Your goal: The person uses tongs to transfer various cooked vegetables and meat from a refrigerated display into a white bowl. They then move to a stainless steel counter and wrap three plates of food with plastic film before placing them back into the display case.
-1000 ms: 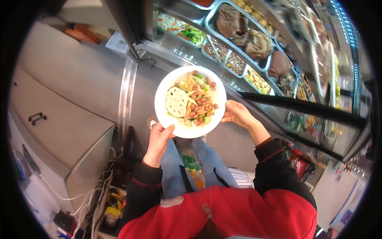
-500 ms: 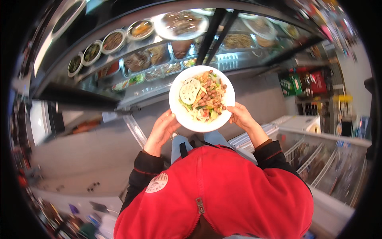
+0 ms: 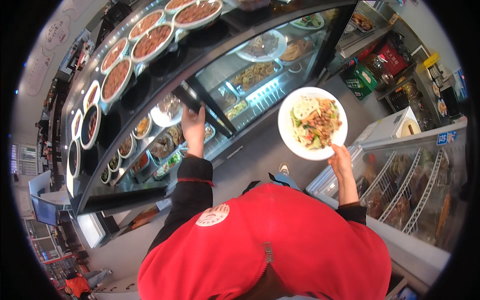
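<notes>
My right hand grips the lower right rim of a white plate, thumb on the rim. It bears a mixed dish of peanuts, greens and pale strips, with a lotus root slice at the upper left. My left hand is off the plate, raised to the dark frame of the glass display case's sliding doors. Its thumb and fingers are apart at that frame; whether they press on it I cannot tell. Behind the glass near this hand lies a large white plate of food.
Oval dishes of brown food line the case's dark top. Inside stand trays of food, one with yellowish pieces. At right is an opened chest freezer with wire dividers and bagged goods. A green carton sits on the floor beyond.
My left hand has let go of the plate and moved up and left to the case's door frame. The plate has shifted right in my right hand. My view has turned left.
</notes>
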Motion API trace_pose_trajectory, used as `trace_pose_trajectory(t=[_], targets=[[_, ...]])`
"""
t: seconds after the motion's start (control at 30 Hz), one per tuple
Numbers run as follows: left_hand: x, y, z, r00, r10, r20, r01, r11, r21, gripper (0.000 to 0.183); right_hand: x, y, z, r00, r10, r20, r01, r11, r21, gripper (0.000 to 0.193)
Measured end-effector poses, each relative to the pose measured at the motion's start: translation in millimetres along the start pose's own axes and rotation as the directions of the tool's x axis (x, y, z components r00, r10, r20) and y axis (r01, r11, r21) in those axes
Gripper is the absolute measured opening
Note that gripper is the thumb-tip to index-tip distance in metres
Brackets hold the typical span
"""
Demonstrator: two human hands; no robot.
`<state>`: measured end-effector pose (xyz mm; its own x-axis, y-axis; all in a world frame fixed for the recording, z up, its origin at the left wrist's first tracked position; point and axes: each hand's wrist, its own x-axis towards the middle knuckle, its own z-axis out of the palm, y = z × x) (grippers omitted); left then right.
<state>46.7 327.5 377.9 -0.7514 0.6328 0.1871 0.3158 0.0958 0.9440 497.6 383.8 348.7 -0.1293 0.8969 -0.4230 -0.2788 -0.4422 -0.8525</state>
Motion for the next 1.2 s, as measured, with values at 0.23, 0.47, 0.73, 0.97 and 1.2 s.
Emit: trace_pose_trajectory(t=[0.23, 0.47, 0.73, 0.97, 1.2], targets=[[-1, -24, 19, 0.965, 0.035, -0.261, 0.016, 0.981, 0.193, 0.030, 44, -38, -62, 1.000, -0.025, 0.007, 0.025, 0.999, 0.046, 0.021], [-30, -7, -42, 0.923, 0.079, -0.376, 0.171, 0.790, 0.588, 0.034, 96, -71, -77, 0.998, -0.019, -0.067, 0.024, 0.997, 0.075, 0.023], [-67, -38, -189, 0.724, -0.076, -0.686, 0.615, 0.521, 0.592, 0.038, 112, -80, -86, 0.996, -0.089, 0.025, 0.088, 0.996, 0.027, 0.042], [-75, -84, -307, 0.573, 0.097, -0.814, 0.601, 0.627, 0.497, 0.023, 110, -72, -71, 0.991, -0.112, 0.077, 0.106, 0.991, 0.083, 0.042], [-87, -119, -402, 0.454, -0.003, -0.891, 0.658, 0.675, 0.334, 0.026, 85, -62, -52, 0.979, -0.204, 0.001, 0.203, 0.975, 0.094, 0.036]])
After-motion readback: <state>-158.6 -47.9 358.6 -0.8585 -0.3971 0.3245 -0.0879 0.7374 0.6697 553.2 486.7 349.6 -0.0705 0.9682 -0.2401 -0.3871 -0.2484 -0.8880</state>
